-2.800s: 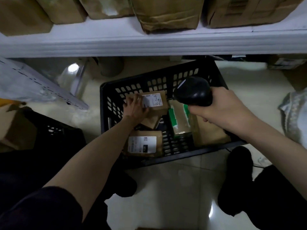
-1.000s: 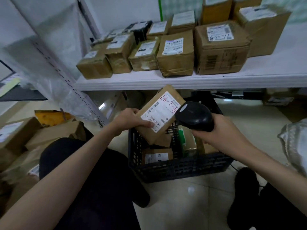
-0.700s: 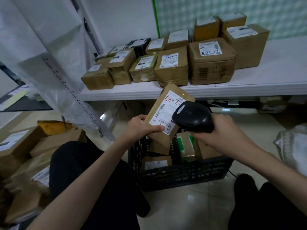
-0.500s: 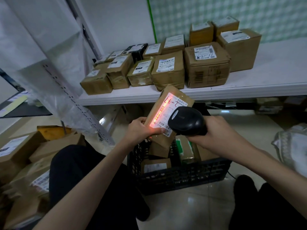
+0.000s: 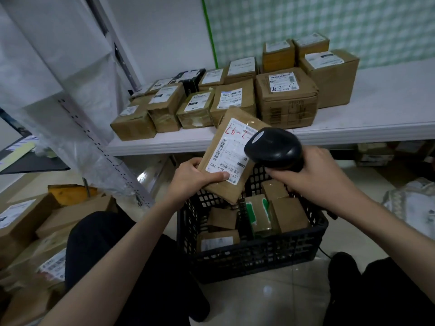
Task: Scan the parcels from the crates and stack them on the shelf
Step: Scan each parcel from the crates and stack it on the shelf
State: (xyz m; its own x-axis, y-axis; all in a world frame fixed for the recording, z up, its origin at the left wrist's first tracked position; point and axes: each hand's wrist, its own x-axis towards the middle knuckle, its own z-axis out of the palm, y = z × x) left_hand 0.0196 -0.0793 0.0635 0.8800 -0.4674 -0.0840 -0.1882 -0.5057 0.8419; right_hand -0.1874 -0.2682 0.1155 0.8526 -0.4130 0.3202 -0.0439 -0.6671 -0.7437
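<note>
White shelving runs across the back, and at far left loose boxes [image 5: 26, 222] lie heaped on the floor beside a slanted metal upright [image 5: 98, 147]. On the shelf [image 5: 367, 114] stands a row of taped cartons [image 5: 286, 97], labels up, with bare board to their right. Below it, the left hand [image 5: 190, 178] grips a flat brown parcel [image 5: 231, 154] by its lower edge, thumb pressed on the label, tilting it over the black crate [image 5: 254, 255], where several more parcels [image 5: 288, 215] lie. Just right of the label, the right hand [image 5: 313, 177] is wrapped round a black scanner [image 5: 274, 149] aimed at the barcodes; no beam shows, so whether the read is done I cannot tell. This looks like the scanning step; next, the parcel should be lifted to the shelf and set by the cartons.
</note>
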